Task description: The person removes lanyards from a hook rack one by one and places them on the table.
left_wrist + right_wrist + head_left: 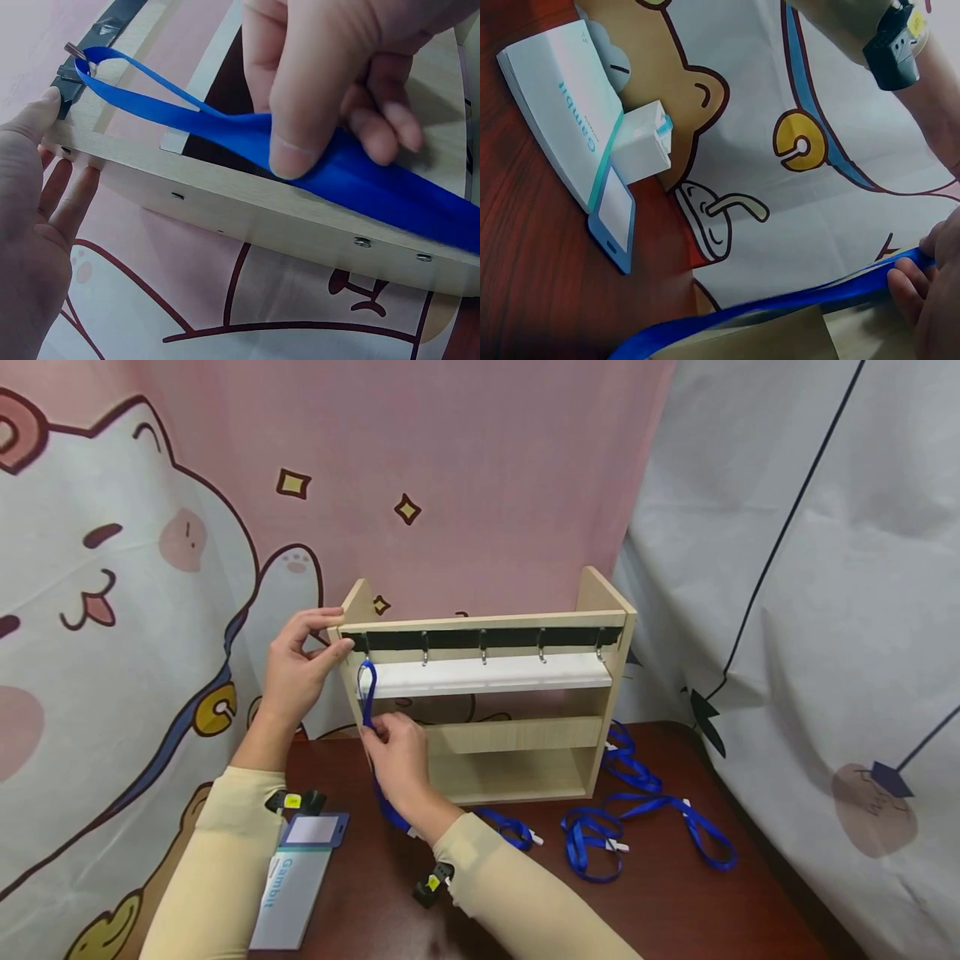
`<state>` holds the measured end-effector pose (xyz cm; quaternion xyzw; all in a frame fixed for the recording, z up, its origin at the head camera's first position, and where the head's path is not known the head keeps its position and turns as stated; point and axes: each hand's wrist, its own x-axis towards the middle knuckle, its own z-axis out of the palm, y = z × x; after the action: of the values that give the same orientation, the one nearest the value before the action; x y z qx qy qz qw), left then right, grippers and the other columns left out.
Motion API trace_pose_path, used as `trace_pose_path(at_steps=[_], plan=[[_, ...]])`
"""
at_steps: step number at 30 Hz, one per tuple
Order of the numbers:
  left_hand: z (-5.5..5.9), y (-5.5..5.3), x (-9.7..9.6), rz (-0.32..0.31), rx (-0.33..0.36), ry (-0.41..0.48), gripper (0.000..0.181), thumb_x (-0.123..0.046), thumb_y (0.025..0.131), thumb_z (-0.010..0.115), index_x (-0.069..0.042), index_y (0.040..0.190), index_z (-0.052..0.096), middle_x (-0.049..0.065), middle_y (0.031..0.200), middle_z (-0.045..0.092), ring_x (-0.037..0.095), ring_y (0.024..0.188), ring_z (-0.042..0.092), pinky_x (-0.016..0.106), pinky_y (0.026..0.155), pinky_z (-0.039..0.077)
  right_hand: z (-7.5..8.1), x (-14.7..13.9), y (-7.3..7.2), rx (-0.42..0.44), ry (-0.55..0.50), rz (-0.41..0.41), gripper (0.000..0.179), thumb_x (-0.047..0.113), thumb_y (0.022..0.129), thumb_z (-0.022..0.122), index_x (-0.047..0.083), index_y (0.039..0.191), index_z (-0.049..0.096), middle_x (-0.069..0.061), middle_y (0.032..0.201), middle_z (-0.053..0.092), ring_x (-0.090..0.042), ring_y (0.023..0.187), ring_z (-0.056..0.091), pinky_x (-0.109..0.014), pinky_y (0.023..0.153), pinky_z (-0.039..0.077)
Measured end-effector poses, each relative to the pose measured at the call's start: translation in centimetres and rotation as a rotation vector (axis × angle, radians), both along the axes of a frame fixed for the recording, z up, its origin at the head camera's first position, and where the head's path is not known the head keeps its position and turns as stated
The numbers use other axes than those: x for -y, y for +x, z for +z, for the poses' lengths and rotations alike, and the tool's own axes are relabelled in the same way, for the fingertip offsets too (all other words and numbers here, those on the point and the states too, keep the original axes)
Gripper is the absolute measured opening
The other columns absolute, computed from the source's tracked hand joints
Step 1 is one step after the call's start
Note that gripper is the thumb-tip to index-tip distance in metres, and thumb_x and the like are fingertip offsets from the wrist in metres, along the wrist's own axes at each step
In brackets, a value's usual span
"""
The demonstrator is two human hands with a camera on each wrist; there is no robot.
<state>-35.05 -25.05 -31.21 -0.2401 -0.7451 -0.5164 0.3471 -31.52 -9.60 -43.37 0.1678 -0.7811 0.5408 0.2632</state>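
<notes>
At the left end of a small wooden shelf (480, 739), a blue lanyard (368, 693) loops over the leftmost metal hook (77, 52). My right hand (401, 756) pinches the lanyard's strap below the loop, thumb on top in the left wrist view. The strap runs on past that hand toward the table. My left hand (296, 664) grips the shelf's upper left corner. Its thumb lies on the black strip (480, 639) at the front, and its fingers rest against the outer side panel (202, 199).
More metal hooks (483, 647) line the black strip, above a white ledge (487, 675). Several blue lanyards (588, 843) lie on the dark table (660, 910), right and front. At front left are a white box (292, 893), a blue badge holder (315, 829) and a smaller white box (641, 142).
</notes>
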Motion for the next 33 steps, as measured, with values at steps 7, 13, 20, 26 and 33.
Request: trace_pose_path(at_steps=[7,13,20,26,33], plan=[[0.6,0.9,-0.5,-0.011,-0.004,0.008,0.031,0.006,0.101,0.077,0.007,0.131,0.072,0.017,0.146,0.065,0.015,0.117,0.061,0.013,0.087,0.06,1.2,-0.5,0.6,-0.042,-0.035,0.036,0.012,0.013,0.097,0.087,0.011,0.085,0.084,0.007,0.082,0.072,0.004,0.071,0.061,-0.014,0.063,0.052],[0.9,1.6,-0.8,-0.008,0.005,0.008,0.03,0.005,0.102,0.076,0.007,0.131,0.072,0.018,0.146,0.065,0.015,0.117,0.061,0.013,0.088,0.06,2.9,-1.2,1.0,-0.043,-0.086,0.089,0.008,0.01,0.098,0.086,0.007,0.09,0.086,0.005,0.083,0.075,0.004,0.069,0.064,-0.015,0.06,0.055],[1.1,1.8,-0.9,-0.007,0.01,0.001,0.031,0.005,0.102,0.076,0.007,0.132,0.071,0.019,0.146,0.065,0.012,0.117,0.061,0.012,0.089,0.059,4.4,-2.1,1.7,-0.055,-0.103,0.11,0.008,0.008,0.098,0.085,0.007,0.09,0.087,0.005,0.084,0.075,0.003,0.07,0.064,-0.016,0.059,0.056],[1.2,1.9,-0.9,-0.027,0.012,0.011,0.03,0.005,0.101,0.076,0.009,0.131,0.071,0.02,0.146,0.065,0.014,0.116,0.061,0.013,0.088,0.06,5.7,-3.0,2.4,-0.092,-0.12,0.129,0.007,-0.001,0.095,0.081,0.004,0.095,0.087,0.002,0.086,0.077,0.002,0.071,0.064,-0.017,0.06,0.057],[1.4,2.0,-1.0,-0.033,0.002,0.015,0.03,0.006,0.101,0.077,0.009,0.13,0.071,0.021,0.145,0.065,0.013,0.115,0.061,0.013,0.086,0.06,7.5,-4.7,3.2,-0.155,-0.082,0.139,0.01,-0.002,0.094,0.08,0.005,0.096,0.087,0.0,0.084,0.078,-0.001,0.07,0.062,-0.017,0.061,0.055]])
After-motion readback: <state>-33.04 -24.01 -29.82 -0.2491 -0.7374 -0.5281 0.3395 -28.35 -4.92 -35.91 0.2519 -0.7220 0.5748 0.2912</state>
